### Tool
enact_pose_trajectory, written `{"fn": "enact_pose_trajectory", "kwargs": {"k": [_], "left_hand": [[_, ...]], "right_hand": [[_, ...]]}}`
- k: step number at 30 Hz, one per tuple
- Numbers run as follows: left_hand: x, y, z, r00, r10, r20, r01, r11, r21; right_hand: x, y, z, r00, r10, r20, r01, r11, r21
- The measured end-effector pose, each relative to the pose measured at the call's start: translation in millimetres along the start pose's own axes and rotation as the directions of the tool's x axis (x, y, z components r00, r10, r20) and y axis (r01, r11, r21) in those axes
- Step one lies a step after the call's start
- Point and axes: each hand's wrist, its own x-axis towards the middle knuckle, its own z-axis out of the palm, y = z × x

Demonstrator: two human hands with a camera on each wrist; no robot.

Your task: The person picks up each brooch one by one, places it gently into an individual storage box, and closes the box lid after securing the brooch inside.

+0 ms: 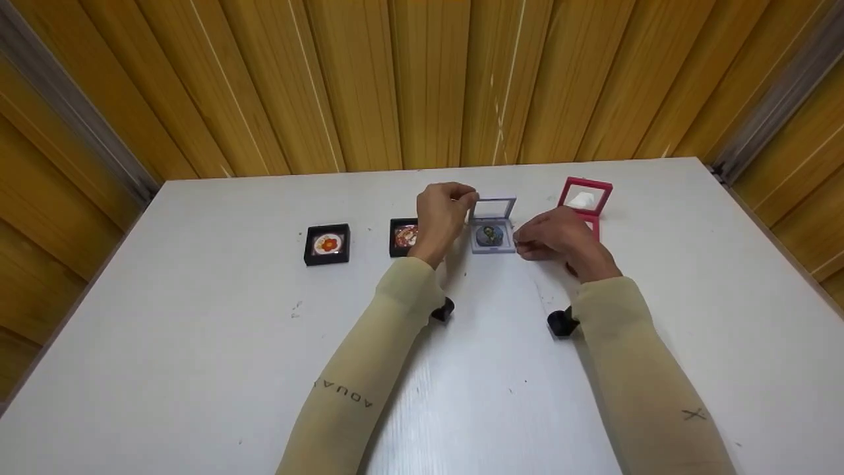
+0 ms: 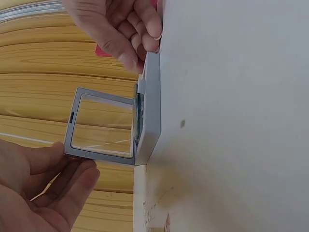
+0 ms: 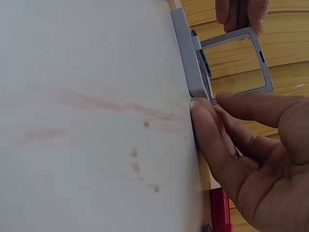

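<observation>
A small grey-lilac display case (image 1: 493,249) sits on the white table with its clear-windowed lid (image 2: 100,157) raised on the far side. In its base lies a round blue badge-like disc (image 1: 489,235) with a darker figure in the middle. My left hand (image 1: 438,218) pinches an upper corner of the lid between thumb and fingers. On the opposite side, my right hand (image 1: 560,237) holds the edge of the base with thumb and forefinger, as the right wrist view shows at the case's corner.
A black box (image 1: 307,254) with an orange-flower disc stands at left. Another black box (image 1: 394,245) is partly behind my left wrist. Beyond my right hand, a red case (image 1: 603,186) stands with its lid up, its base mostly hidden. A wood-patterned wall (image 1: 369,86) rises behind the table.
</observation>
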Motion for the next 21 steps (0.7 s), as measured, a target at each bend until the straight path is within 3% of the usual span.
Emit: {"fn": "enact_pose_trajectory", "kwargs": {"k": [21], "left_hand": [[-10.6,4.4,2.9,0.999,-0.010,0.049,0.008,1.000,0.030]], "right_hand": [[1.3,4.0,-5.4,1.000,-0.008,0.024,0.010,0.996,-0.090]]}}
